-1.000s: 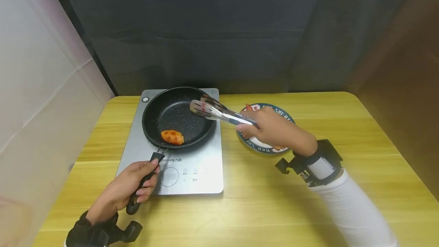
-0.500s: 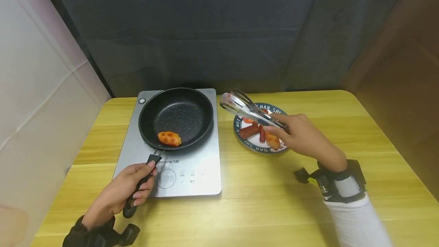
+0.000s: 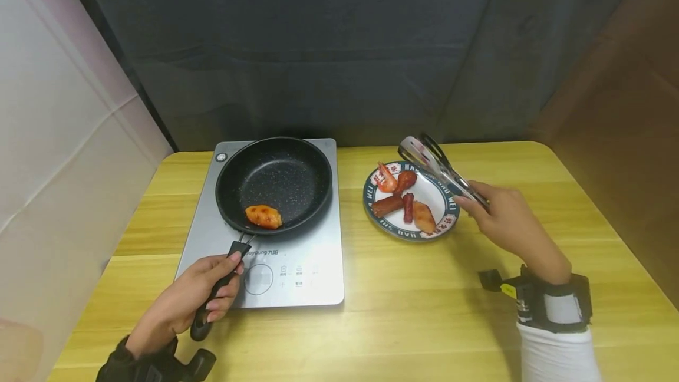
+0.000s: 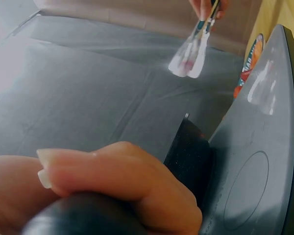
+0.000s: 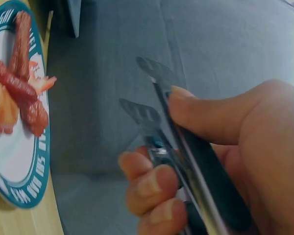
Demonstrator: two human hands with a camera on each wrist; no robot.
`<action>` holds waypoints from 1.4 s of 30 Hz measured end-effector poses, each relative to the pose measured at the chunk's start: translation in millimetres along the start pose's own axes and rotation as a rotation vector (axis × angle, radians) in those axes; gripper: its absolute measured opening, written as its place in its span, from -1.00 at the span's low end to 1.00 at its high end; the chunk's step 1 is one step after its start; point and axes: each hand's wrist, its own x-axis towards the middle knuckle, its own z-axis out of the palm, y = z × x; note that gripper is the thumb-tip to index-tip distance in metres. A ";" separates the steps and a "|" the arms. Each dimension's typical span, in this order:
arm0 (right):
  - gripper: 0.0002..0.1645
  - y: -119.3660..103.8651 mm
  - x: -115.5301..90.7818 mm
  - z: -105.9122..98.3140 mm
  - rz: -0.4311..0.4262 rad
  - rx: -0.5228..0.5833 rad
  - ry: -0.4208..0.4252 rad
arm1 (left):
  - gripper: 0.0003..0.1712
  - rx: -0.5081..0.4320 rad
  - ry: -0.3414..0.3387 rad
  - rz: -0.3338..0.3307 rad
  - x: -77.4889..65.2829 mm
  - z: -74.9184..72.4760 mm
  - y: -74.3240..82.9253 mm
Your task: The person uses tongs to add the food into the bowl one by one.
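Observation:
My left hand (image 3: 204, 290) grips the black handle of a frying pan (image 3: 289, 184) that sits on a silver induction cooker (image 3: 313, 276). One browned chicken wing (image 3: 263, 216) lies in the pan, near the handle side. With my right hand (image 3: 511, 220) I hold metal tongs (image 3: 442, 167) over the right rim of a round plate (image 3: 405, 231). In the right wrist view, the tong tips (image 5: 149, 115) are apart with nothing between them. Food on the plate includes a shrimp (image 3: 386, 178), a sausage (image 3: 387, 206), and another wing (image 3: 424, 217).
A yellow wood-grain table (image 3: 392, 317) carries the cooker and the plate. A dark cloth (image 3: 318, 52) hangs behind it, a white panel (image 3: 63, 111) stands on the left, and a brown one (image 3: 620, 111) on the right.
My right hand has moved the tongs right, from over the pan's right edge to beyond the plate's middle, uncovering the food. My left hand keeps hold of the pan handle.

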 end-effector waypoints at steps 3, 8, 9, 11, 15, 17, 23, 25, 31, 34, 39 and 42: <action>-0.67 5.3 -5.0 1.0 -0.031 -0.023 0.002 | -0.60 -0.001 -0.001 -0.003 -0.2 -0.4 -0.2; -0.80 7.1 -15.8 1.0 -0.067 -0.098 -0.021 | -0.60 -0.014 -0.025 0.002 -0.2 -1.8 0.0; -0.80 6.6 -17.7 0.9 -0.061 -0.107 -0.036 | -0.60 -0.017 -0.030 0.003 -0.1 -2.2 0.1; -0.79 5.7 -21.5 0.6 -0.044 -0.127 -0.071 | -0.61 -0.021 -0.036 0.005 0.0 -2.8 0.1; -0.76 5.0 -29.6 0.1 0.014 -0.136 -0.158 | -0.62 -0.024 -0.045 0.008 0.7 -3.2 -0.5; -0.73 5.9 -34.2 0.9 0.030 -0.142 -0.190 | -0.62 -0.025 -0.047 0.009 0.9 -3.2 -0.8; -0.68 10.4 -48.5 3.9 0.053 -0.152 -0.247 | -0.61 -0.032 -0.055 0.012 0.1 -3.3 -1.0; -0.70 11.5 -51.4 4.2 0.053 -0.145 -0.253 | -0.61 -0.036 -0.056 0.013 -0.2 -3.3 -0.7; -0.76 10.8 -53.0 5.5 0.053 -0.128 -0.262 | -0.61 -0.047 -0.058 0.017 -0.9 -3.8 -1.0; -0.76 9.0 -52.3 6.5 0.051 -0.118 -0.276 | -0.62 -0.047 -0.057 0.021 -1.1 -4.3 -1.5; -0.70 7.4 -52.4 8.3 0.054 -0.101 -0.289 | -0.62 -0.038 -0.048 0.023 -1.1 -4.2 -1.2; -0.67 6.8 -53.2 9.1 0.070 -0.100 -0.293 | -0.62 -0.031 -0.044 0.017 -0.7 -3.5 -0.5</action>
